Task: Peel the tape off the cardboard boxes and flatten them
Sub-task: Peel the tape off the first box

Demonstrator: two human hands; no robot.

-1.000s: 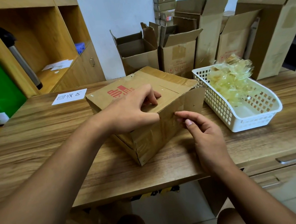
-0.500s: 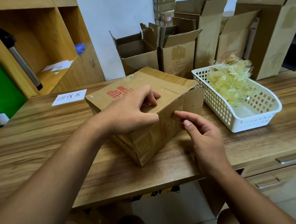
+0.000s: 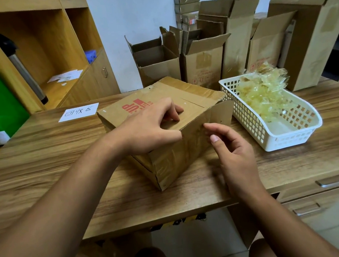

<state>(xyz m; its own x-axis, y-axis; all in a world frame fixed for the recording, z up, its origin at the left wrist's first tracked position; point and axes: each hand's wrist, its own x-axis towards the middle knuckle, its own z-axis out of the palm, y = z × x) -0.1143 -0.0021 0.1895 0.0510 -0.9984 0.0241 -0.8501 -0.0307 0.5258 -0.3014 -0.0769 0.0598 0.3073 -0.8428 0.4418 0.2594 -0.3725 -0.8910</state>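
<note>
Box point(image 3: 174, 161) static; rt hand point(image 3: 236, 154) slightly higher

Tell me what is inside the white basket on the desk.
The white basket holds a heap of crumpled yellowish clear tape piled toward its far end; its near end shows bare floor. Whatever lies beneath the heap is covered.
</note>
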